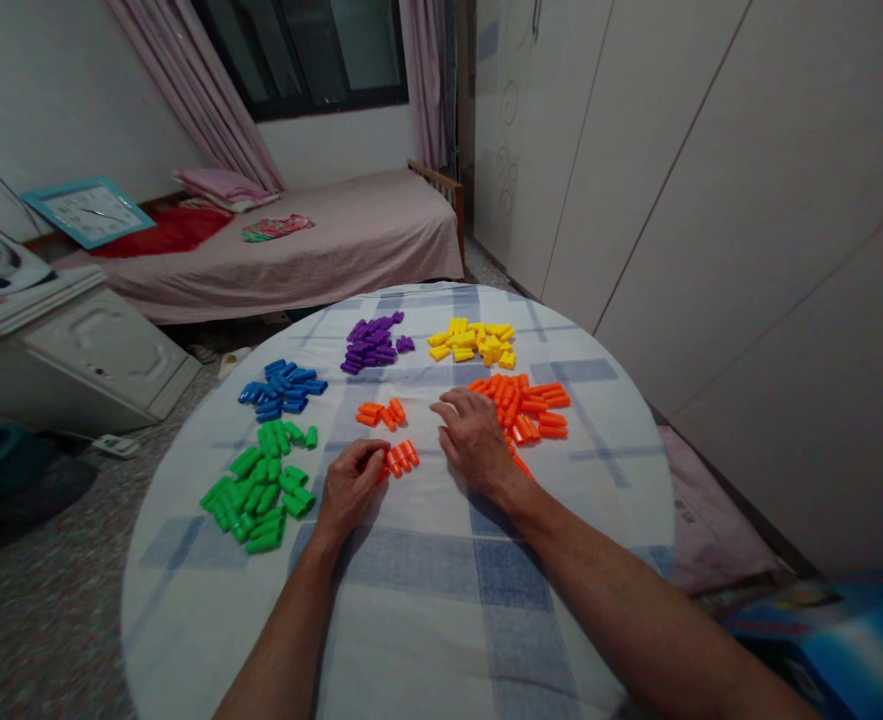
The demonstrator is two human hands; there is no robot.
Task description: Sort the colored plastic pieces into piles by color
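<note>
My left hand point(351, 483) is at the middle of the table, thumb and fingertips pinched at the left end of a short row of orange plastic pieces point(402, 457). The fingers partly hide the piece there. My right hand point(472, 440) hovers or rests at the left edge of a larger orange pile point(514, 400); its fingers are curved and apart, and I see nothing in them. Just beyond my left hand lies a small loose group of orange pieces point(382, 412). All the pieces look like short ribbed tubes.
On the round table's checked cloth point(411, 580) are more heaps: green pieces point(261, 490), blue pieces point(282, 388), purple pieces point(370, 345) and yellow pieces point(475, 342). Beyond are a bed point(366, 230) and a blue-framed clock point(92, 212); a wardrobe point(636, 180) stands at right.
</note>
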